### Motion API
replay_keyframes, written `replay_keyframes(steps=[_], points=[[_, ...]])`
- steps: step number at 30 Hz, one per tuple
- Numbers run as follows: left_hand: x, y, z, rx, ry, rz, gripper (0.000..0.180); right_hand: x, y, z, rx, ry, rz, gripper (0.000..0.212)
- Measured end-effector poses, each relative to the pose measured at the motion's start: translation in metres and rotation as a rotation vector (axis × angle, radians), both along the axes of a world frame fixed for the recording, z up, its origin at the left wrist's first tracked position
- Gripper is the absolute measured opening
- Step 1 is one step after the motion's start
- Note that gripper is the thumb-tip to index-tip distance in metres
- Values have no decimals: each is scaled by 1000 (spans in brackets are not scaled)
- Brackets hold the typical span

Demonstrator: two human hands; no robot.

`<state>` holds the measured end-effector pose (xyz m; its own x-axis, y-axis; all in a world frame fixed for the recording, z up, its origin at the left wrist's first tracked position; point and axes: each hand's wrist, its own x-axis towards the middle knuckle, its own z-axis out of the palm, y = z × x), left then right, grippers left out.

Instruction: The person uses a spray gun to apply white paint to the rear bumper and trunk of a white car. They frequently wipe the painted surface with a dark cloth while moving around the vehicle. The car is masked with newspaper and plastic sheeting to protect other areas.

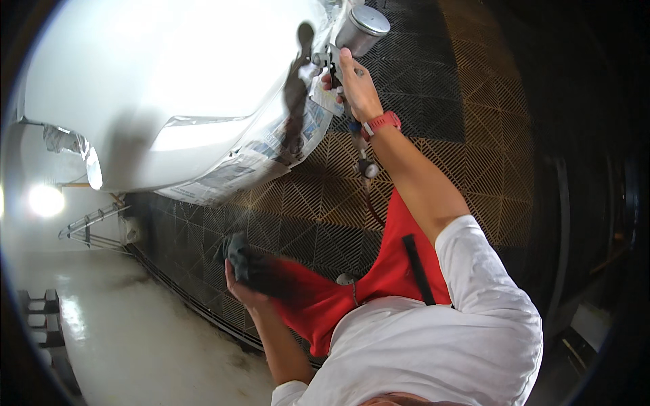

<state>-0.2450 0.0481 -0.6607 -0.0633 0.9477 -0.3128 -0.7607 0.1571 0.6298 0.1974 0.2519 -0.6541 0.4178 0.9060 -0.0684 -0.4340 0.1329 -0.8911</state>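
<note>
My right hand [355, 84], with a red watch on its wrist, is closed round a spray gun [332, 59] that has a lidded metal cup [362, 30]. The gun is beside the glossy white car body panel [196, 74], whose lower edge is masked with newspaper [233, 169]. Below the grip hang a round fitting [367, 168] and a thin hose. Low on the left, my left hand [246, 291] grips a crumpled dark grey cloth [238, 256], partly blurred, in front of my red trousers. The cloth hides some of its fingers.
Black and tan slatted floor tiles [325, 172] lie beneath me, bordered by a pale shiny floor [162, 331]. At the left are a metal stand [95, 220] and a bright lamp [46, 200]. Dark stepped blocks [44, 314] stand at the lower left.
</note>
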Motion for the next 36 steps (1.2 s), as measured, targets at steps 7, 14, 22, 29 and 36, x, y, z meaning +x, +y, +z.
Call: replay_keyframes(steps=[7,14,22,29,36], points=[[34,51,-28,-28,-96,-158,47,-49,-49,11,51,-48,135,70],[39,91,-56,-13,-35,-262,50,-87,-85,29,85,-78,327,74],[27,104,-103,-68,-8,-185,52,-106,-93,28,41,-183,192,71],[32,111,-115,-77,-41,-208,52,-122,-102,33,136,22,386,65],[24,116,-121,-109,-62,-188,48,-77,-73,27,20,-132,56,64]])
